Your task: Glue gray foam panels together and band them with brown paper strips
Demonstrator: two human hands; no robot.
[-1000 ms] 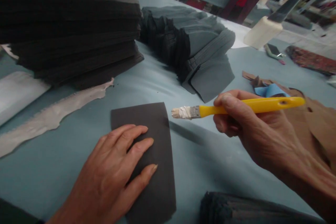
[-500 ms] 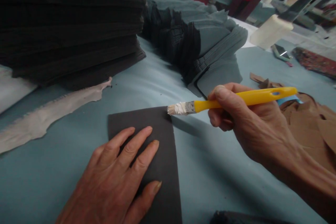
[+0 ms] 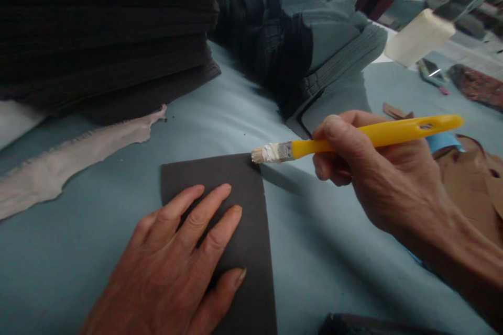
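Note:
A dark grey flat piece [image 3: 251, 230], perhaps leather or board, lies on the blue-green table covering. Across it my left hand [image 3: 173, 256] rests flat with its fingers spread. My right hand [image 3: 365, 167] grips a paintbrush [image 3: 393, 132] by its yellow handle, thumb on top. White residue coats the brush's metal band and bristles. The bristle tip is at the piece's far right corner; whether it presses on the surface I cannot tell. A shadow of the brush falls on the table to the right of that corner.
Tall stacks of dark sheets [image 3: 110, 26] rise at the back left, with grey-blue stacked pieces [image 3: 334, 47] behind. A pale ragged scrap [image 3: 78, 162] lies left. Brown pieces [image 3: 467, 183] lie right, near a whitish block [image 3: 420, 36] and a phone-like object [image 3: 432, 72].
The view has shifted slightly, so the background stacks sit farther right. The brush stays at the corner in my right hand, and my left hand still lies on the dark piece.

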